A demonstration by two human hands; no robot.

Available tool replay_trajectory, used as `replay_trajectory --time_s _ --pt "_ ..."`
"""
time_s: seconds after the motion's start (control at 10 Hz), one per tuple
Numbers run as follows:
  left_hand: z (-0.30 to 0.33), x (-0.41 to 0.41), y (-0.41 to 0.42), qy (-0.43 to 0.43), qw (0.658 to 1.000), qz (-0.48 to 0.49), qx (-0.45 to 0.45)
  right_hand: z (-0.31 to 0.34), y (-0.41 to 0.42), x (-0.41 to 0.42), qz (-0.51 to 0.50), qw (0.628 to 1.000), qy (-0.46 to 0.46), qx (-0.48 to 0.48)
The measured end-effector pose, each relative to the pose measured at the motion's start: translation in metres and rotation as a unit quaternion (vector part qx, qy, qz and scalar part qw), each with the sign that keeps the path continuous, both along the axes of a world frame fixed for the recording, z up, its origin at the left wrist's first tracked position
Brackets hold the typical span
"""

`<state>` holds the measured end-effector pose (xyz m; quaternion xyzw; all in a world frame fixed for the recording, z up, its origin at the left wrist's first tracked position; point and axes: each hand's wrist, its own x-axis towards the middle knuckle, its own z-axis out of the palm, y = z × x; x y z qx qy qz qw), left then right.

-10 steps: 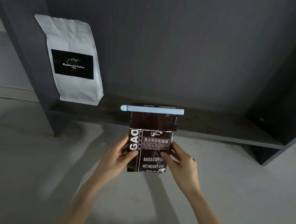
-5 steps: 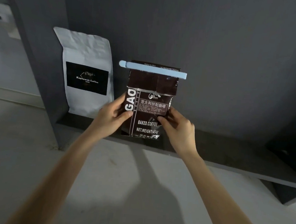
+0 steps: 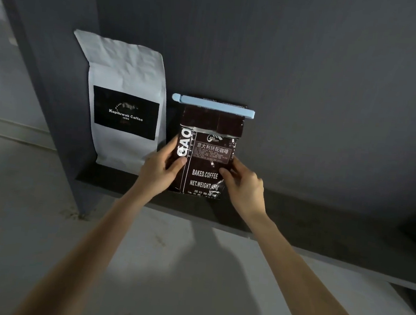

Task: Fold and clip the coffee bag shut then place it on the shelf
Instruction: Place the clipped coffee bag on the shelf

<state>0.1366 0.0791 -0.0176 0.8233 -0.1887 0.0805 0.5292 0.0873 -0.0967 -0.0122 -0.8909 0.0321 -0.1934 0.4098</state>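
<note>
Coffee bag (image 3: 205, 157) now farther in on the shelf (image 3: 297, 224), both hands, left (image 3: 161, 170) and right (image 3: 243, 186), clasping its sides.

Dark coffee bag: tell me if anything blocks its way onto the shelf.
Nothing visible does. The dark coffee bag, held by the left hand and right hand, is over bare shelf board. The white bag stands just beside it on the left, not in its path.

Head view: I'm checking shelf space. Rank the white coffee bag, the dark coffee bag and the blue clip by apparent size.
1. White coffee bag, the largest.
2. Dark coffee bag, held by left hand and right hand; similarly distant, so fair.
3. Blue clip, the smallest.
</note>
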Motion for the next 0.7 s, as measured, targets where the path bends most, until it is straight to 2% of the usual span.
replay_trajectory --time_s 0.3,0.5,0.6,0.7 --pt "0.004 -0.003 0.0 0.032 0.999 -0.024 -0.007 -0.002 0.005 -0.003 -0.006 1.0 0.015 -0.02" --pt "0.014 -0.005 -0.002 0.019 0.998 0.02 0.064 0.006 0.006 -0.009 0.053 0.997 0.044 -0.03" --pt "0.026 -0.012 -0.003 0.038 0.99 0.027 0.133 0.017 0.0 -0.02 0.051 0.988 0.092 -0.112" --pt "0.032 -0.017 -0.006 0.029 0.987 0.029 0.154 0.025 -0.007 -0.026 0.028 0.973 0.119 -0.196"
